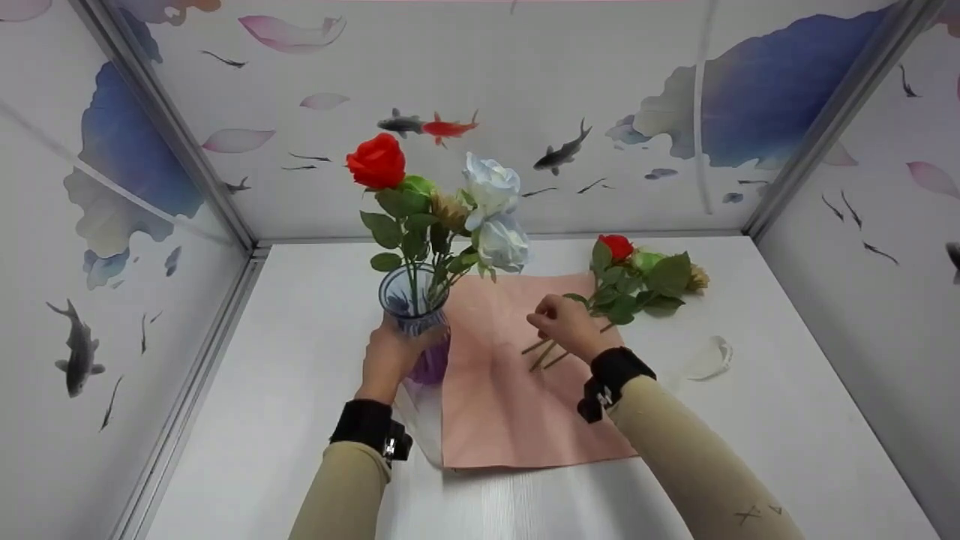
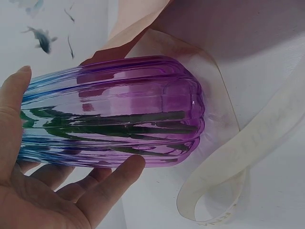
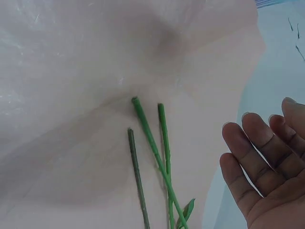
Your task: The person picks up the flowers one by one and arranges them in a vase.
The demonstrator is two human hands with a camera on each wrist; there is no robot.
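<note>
My left hand (image 1: 394, 356) grips a ribbed glass vase (image 2: 138, 95), blue at the top and purple at the base. In it stand a red rose (image 1: 377, 161), two pale blue roses (image 1: 493, 184) and other blooms. Their dark stems (image 2: 152, 116) show through the glass. Above the pink wrapping paper (image 1: 495, 405) hovers my right hand (image 1: 568, 324), fingers loosely bent and holding nothing. Below it in the head view lie several flower stems (image 3: 164, 143), their cut ends on the paper. They lead to a second red rose (image 1: 616, 247) with green leaves (image 1: 666, 274).
A whitish ribbon loop (image 1: 721, 357) lies on the white table (image 1: 780, 427) at the right. Beside the vase base, a pale ribbon (image 2: 228, 157) curls in the left wrist view. Printed panels (image 1: 480, 67) with fish and petals enclose the table at the back and sides.
</note>
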